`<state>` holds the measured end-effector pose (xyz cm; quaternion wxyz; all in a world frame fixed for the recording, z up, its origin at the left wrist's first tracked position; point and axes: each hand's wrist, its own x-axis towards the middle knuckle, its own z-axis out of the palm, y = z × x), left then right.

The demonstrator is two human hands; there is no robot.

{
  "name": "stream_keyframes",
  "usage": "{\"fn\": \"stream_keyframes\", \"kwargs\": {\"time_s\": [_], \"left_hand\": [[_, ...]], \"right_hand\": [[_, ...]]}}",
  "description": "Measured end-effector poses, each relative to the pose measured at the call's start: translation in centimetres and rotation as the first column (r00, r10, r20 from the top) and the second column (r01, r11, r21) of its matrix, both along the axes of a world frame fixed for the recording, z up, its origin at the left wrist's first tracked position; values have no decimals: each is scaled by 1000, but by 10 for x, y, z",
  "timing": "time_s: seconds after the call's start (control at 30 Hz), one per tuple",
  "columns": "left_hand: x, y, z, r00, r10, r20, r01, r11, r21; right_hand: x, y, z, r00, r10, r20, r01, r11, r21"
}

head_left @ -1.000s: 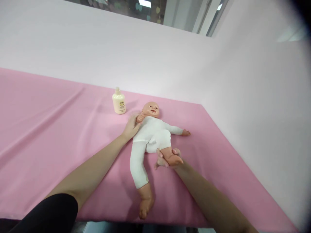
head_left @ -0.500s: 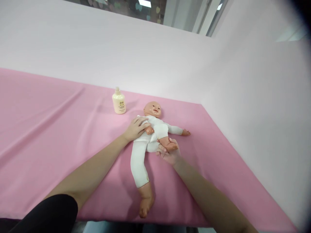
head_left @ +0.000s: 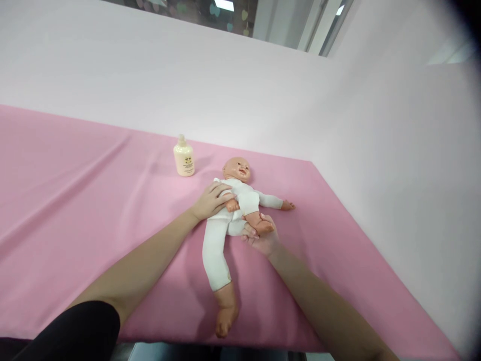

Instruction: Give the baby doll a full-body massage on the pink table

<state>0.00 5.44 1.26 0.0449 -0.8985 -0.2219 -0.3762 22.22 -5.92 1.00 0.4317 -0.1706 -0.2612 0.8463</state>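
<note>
both hands hold the doll [head_left: 229, 215], left hand [head_left: 210, 201] on its chest, right hand [head_left: 261, 236] gripping the bent foot; overbending could strain the leg joint.

Table [head_left: 75, 165] under pink cloth [head_left: 338, 260]; on cloth: doll [head_left: 229, 220] on back, cream bottle [head_left: 184, 158] upright.

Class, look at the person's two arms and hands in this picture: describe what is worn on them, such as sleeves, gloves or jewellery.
The left hand and right hand are bare, with no gloves; no rings or watch show. Both forearms are uncovered. A black sleeve covers the left upper arm near the bottom edge. No sleeve shows on the right arm within the frame.
</note>
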Motion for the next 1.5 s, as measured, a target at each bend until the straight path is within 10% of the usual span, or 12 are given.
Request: {"fn": "stream_keyframes", "kwargs": {"time_s": [0.3, 0.5, 0.67, 0.87, 1.07, 1.13, 1.33, 1.5], "left_hand": [[-2, -1, 2, 999, 3, 50, 2, 996, -91], [-3, 6, -5, 882, 164, 442, -36, 958, -284], [-7, 18, -9, 603, 301, 738, 77, 900, -430], [-16, 29, -14, 340, 496, 799, 142, 813, -565], [-16, 33, -15, 266, 561, 784, 159, 776, -610], [-14, 30, -15, 340, 496, 799, 127, 818, -562], [-6, 9, -5, 812, 201, 549, 18, 930, -367], [0, -4, 5, 988, 14, 156, 3, 994, -107]], "right_hand": [[0, -2, 3, 999, 16, 45, -17, 999, 28], [1, -8, -5, 977, 207, 41, -211, 960, 183], [0, -10, -12, 785, 606, 126, -615, 740, 272], [-6, -5, 1, 393, 853, 343, -911, 313, 267], [-9, 2, -6, 312, 877, 366, -942, 234, 242], [-7, 1, -14, 383, 876, 293, -911, 307, 274], [2, -6, -12, 894, 439, -91, -406, 878, 255], [1, -3, 4, 984, 134, -116, -134, 991, 7]]}}
